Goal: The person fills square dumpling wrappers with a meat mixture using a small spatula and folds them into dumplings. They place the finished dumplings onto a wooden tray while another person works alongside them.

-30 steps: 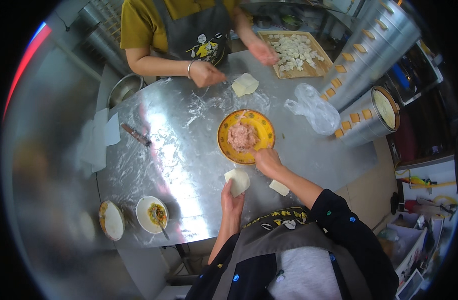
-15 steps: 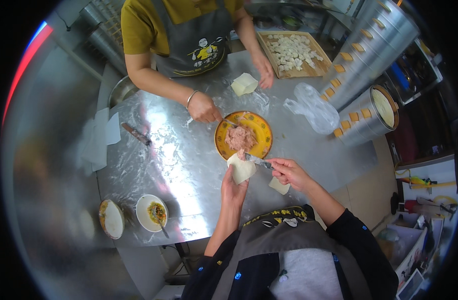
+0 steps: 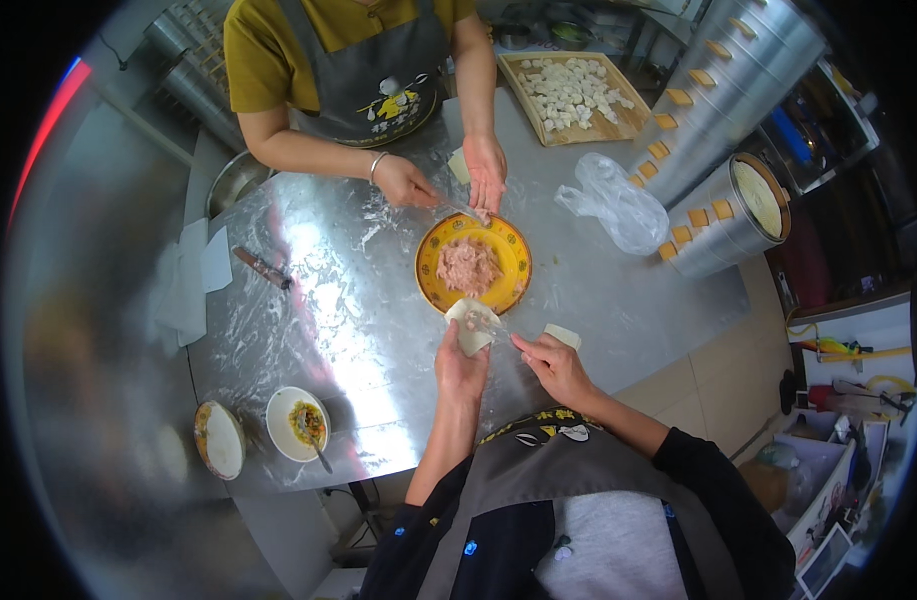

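My left hand holds a pale square dough wrapper just in front of a yellow plate. My right hand grips a small flat spatula, its blade pressed onto the wrapper, where a little pink filling shows. Minced meat is heaped in the middle of the plate. Partly behind my right hand lie more wrappers. Across the table, a co-worker's hand holds a similar tool over the plate's far rim, with meat at its tip. The co-worker's other hand is turned palm up beside it.
A wooden tray of small white dumplings stands at the far right. Nearer are a crumpled plastic bag and tall metal steamers. On the left lie a knife-like tool and two bowls, one with chopped filling and a spoon.
My spatula has gone from the wrapper's far edge onto its middle, laying the meat down. The co-worker's tool has left the meat heap, and their other hand has come to the plate, palm up.
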Available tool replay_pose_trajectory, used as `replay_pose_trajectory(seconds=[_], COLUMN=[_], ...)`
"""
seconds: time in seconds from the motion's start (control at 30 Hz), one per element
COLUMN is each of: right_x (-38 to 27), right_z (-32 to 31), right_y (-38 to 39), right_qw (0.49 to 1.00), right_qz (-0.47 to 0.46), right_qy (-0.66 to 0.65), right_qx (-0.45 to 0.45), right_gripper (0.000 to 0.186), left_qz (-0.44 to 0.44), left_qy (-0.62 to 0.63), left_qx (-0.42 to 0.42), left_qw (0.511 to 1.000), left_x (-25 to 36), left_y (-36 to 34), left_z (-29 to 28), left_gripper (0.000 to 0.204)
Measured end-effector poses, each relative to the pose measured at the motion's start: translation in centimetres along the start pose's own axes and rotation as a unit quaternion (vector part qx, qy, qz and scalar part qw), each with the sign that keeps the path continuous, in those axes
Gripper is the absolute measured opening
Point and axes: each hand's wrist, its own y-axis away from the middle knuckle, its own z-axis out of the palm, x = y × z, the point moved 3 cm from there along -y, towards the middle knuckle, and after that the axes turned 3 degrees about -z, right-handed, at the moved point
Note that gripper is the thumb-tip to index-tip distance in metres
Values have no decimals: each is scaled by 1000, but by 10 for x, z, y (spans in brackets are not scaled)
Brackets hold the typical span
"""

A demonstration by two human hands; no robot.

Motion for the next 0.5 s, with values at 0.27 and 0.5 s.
replay_pose_trajectory(seconds=[0.27,0.5], right_x=[-55,-98], right_z=[-64,-78], right_y=[-28,-45], right_qw=[988,975], right_qz=[-140,-203], right_qy=[-20,76], right_qx=[-58,-53], right_gripper=[38,39], left_qz=[6,113], left_qy=[-65,-116], left_qx=[-112,-103], left_qw=[992,981], left_x=[40,51], left_y=[98,45], left_z=[78,60], left_gripper=[39,33])
